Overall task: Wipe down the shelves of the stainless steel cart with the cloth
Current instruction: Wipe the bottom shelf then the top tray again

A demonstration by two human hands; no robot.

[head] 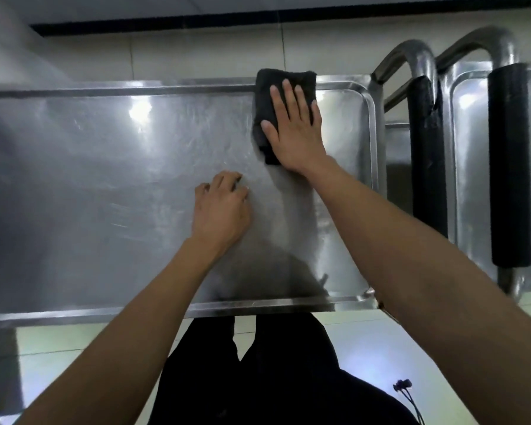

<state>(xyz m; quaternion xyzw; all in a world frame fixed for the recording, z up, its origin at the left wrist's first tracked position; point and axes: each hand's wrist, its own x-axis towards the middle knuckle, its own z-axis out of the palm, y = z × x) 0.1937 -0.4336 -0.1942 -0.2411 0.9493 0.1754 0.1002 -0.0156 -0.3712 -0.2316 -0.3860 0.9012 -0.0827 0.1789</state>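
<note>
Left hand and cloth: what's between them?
Only bare steel shelf, in the head view. The left hand rests on it, apart from the cloth under the right hand.

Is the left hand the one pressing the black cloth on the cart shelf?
No, the right hand lies flat on the black cloth near the shelf's far edge, while the left hand rests on bare steel.

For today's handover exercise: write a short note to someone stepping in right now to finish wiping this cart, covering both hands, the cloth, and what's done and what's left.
Right hand: flat, fingers straight, pressing the folded black cloth onto the top shelf at its far right corner.
Left hand: fingers curled, fingertips resting on the shelf mid-surface, holding nothing.
Done: cannot tell how much; the top shelf shows smear marks.
Left: finish the top shelf, then any lower shelves, which are out of view.
</note>
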